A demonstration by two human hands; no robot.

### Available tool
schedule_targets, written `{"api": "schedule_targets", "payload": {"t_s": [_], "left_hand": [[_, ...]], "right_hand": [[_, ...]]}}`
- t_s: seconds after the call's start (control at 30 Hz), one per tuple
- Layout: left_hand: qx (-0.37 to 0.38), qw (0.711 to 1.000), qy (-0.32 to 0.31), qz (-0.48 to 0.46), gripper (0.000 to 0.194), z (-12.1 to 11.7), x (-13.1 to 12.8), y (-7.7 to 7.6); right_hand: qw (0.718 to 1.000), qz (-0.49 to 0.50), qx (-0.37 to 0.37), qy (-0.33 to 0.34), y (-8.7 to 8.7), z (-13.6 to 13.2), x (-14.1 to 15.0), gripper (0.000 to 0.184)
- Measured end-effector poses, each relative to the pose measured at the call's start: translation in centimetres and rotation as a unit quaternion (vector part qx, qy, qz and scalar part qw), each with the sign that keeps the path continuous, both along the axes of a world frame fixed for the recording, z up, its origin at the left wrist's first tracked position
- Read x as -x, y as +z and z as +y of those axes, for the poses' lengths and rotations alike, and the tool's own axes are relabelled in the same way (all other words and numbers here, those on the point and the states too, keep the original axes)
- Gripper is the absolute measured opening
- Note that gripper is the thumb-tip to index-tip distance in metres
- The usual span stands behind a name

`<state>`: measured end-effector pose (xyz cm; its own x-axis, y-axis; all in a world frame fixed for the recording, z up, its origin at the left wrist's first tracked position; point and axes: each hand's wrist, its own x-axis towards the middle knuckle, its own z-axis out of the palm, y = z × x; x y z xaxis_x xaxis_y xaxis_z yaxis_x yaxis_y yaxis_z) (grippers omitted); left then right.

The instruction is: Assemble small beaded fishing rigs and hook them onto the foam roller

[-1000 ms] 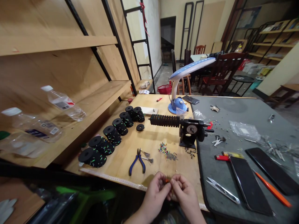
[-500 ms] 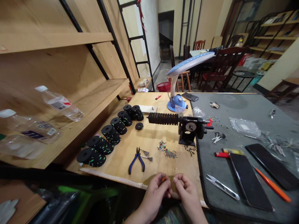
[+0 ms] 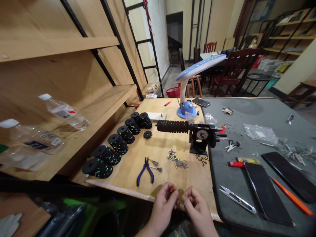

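My left hand [image 3: 165, 201], at the table's front edge, is closed around a small orange thing [image 3: 172, 190] that peeks out between its fingers; its kind is too small to make out. Close beside it, my right hand [image 3: 195, 203] has thumb and fingertips pinched together, and whatever lies between them is hidden. Beyond the hands lie a pile of coloured beads [image 3: 172, 156] and small grey metal pieces [image 3: 182, 164]. Blue-handled pliers [image 3: 145, 171] rest to the left, open, near two small brush-like pieces [image 3: 155, 168]. No tool is touched by either hand.
A black hand-cranked winder [image 3: 200, 136] with a ridged dark roll stands behind the beads. Black foam spools [image 3: 97, 168] line the left side. On the grey mat [image 3: 237, 204] lie thread snips [image 3: 238, 199], phones [image 3: 266, 194] and an orange tool [image 3: 292, 196]. A blue lamp [image 3: 187, 108] stands behind.
My hands stay close together at the front edge, with the right fingertips slightly lower than before. The view has shifted a little; objects on the table have not moved.
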<state>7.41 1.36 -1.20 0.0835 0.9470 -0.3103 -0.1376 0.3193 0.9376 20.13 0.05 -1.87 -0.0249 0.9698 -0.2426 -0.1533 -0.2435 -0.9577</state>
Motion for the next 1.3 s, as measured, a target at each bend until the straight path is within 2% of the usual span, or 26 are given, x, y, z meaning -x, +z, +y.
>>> {"api": "schedule_targets", "payload": {"t_s": [0.13,0.4,0.83,1.03,1.3], "left_hand": [[-0.030,0.999,0.002,0.013,0.035,-0.1,0.0,0.0],[-0.003,1.000,0.007,-0.006,0.037,-0.1,-0.1,0.2],[-0.008,1.000,-0.011,0.001,0.037,-0.2,0.0,-0.1],[-0.013,0.999,-0.023,0.023,0.036,-0.3,-0.1,0.2],[-0.049,0.996,-0.045,0.060,0.024,-0.5,-0.1,0.3]], "right_hand": [[0.999,-0.030,-0.004,-0.014,-0.1,0.0,0.0,0.038],[0.999,-0.035,-0.033,-0.001,-0.9,-0.2,0.1,0.031],[0.999,-0.010,-0.035,-0.002,-0.9,-0.1,0.1,0.042],[1.000,0.008,-0.013,-0.012,-1.2,-0.1,0.1,0.043],[1.000,0.013,-0.006,-0.011,-0.9,0.2,-0.1,0.047]]}}
